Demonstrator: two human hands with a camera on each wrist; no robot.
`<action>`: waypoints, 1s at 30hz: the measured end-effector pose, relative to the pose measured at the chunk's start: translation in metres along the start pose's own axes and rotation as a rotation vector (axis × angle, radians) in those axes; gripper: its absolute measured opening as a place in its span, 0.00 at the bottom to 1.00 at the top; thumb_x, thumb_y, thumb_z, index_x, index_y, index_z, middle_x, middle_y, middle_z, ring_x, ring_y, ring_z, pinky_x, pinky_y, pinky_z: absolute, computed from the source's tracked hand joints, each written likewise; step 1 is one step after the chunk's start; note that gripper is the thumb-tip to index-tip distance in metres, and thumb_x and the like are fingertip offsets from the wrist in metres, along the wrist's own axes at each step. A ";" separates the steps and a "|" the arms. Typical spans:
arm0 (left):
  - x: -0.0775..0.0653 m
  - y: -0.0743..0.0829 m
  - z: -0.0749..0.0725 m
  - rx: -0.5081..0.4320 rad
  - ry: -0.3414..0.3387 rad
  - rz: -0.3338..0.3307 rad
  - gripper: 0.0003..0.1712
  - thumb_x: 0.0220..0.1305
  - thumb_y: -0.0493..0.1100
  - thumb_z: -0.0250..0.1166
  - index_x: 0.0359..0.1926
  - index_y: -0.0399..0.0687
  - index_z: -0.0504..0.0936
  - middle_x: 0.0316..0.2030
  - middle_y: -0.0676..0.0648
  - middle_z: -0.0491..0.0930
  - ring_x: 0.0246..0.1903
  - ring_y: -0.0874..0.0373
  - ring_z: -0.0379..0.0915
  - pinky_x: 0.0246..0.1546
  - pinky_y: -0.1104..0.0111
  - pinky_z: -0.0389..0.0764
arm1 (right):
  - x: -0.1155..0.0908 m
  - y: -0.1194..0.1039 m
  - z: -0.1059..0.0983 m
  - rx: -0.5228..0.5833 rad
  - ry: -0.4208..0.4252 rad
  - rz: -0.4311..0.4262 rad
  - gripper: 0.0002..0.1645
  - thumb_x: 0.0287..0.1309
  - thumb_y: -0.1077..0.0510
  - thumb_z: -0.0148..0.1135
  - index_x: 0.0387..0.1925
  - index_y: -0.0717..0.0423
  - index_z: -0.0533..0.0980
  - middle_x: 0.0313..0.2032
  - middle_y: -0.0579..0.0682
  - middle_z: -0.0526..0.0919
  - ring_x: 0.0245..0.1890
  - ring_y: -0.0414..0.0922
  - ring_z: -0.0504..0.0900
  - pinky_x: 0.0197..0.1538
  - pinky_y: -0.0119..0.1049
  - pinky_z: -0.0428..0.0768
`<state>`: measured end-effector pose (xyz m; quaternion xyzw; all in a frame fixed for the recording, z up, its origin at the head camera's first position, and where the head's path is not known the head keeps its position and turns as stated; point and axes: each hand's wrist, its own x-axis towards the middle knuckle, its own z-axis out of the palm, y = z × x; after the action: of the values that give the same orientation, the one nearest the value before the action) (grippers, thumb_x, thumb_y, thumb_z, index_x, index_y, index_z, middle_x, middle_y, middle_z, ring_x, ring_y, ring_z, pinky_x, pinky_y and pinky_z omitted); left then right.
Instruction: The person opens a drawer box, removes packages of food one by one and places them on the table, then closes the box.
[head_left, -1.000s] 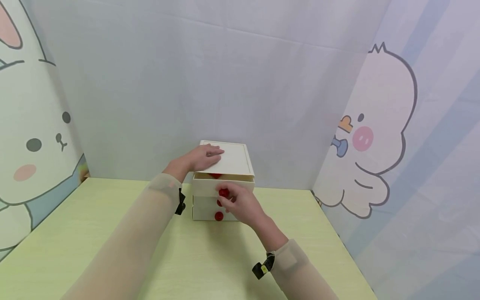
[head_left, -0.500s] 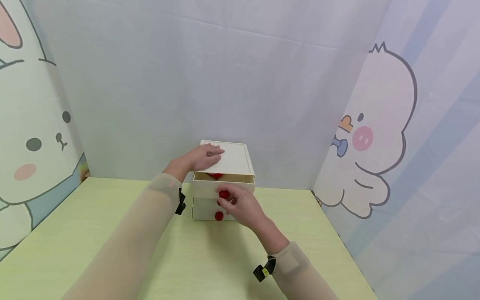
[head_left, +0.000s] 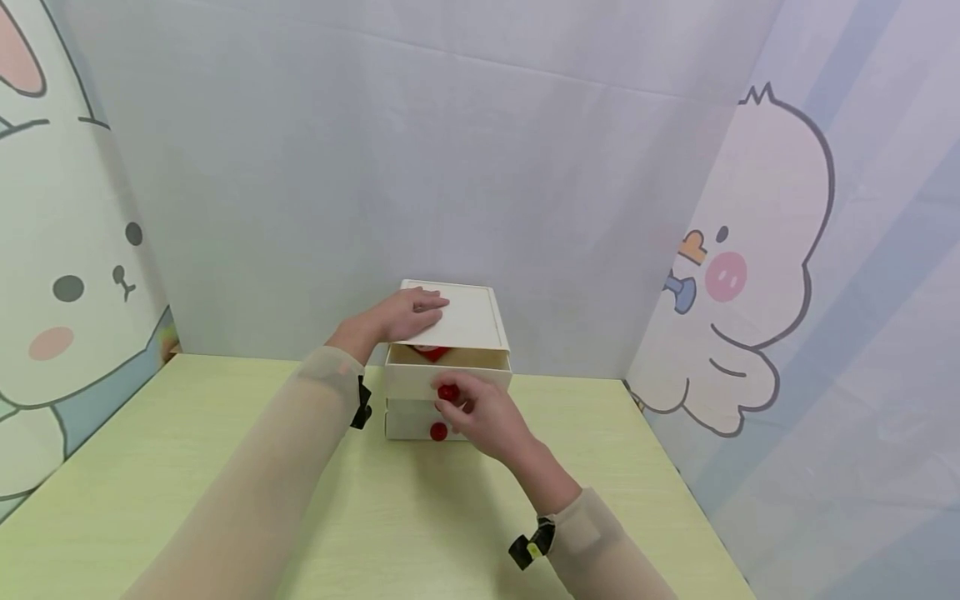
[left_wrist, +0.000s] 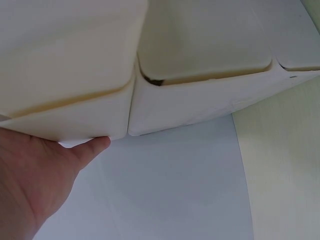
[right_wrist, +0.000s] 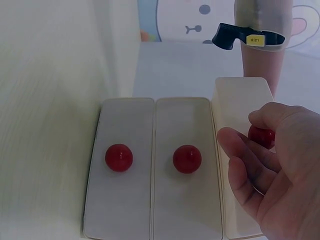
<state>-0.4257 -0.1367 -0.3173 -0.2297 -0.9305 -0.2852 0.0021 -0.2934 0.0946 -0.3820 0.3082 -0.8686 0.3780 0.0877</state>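
Your left hand (head_left: 400, 317) lies flat, gripping nothing, on the pale cabinet (head_left: 471, 317)'s smooth top, apparently bracing it against the pull at its front. Your right hand (head_left: 487, 414) pinches the glossy, ball-shaped red knob (head_left: 447, 392) of the top drawer (head_left: 407, 381), which stands partway out, a red item (head_left: 431, 353) of unclear form inside. Two matching lower knobs (right_wrist: 187, 159) front closed, round-cornered drawers (right_wrist: 182, 212); the cabinet sits on a faintly grained table (head_left: 382, 517).
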 end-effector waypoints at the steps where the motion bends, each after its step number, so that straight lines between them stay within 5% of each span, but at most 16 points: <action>1: 0.000 0.000 0.000 -0.003 0.001 0.004 0.31 0.86 0.55 0.51 0.83 0.55 0.71 0.87 0.45 0.59 0.89 0.40 0.43 0.87 0.41 0.50 | 0.000 0.000 0.000 0.002 -0.002 -0.001 0.14 0.75 0.59 0.70 0.58 0.49 0.85 0.42 0.45 0.89 0.29 0.35 0.84 0.36 0.29 0.85; 30: 0.000 -0.002 0.001 -0.018 0.005 0.008 0.31 0.87 0.55 0.50 0.83 0.57 0.71 0.87 0.45 0.58 0.88 0.40 0.45 0.87 0.41 0.52 | -0.010 -0.007 0.000 0.015 -0.019 0.016 0.13 0.75 0.60 0.69 0.57 0.49 0.84 0.44 0.45 0.88 0.30 0.36 0.83 0.36 0.28 0.86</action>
<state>-0.4268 -0.1377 -0.3192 -0.2326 -0.9269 -0.2944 0.0036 -0.2813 0.0961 -0.3816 0.3055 -0.8690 0.3822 0.0741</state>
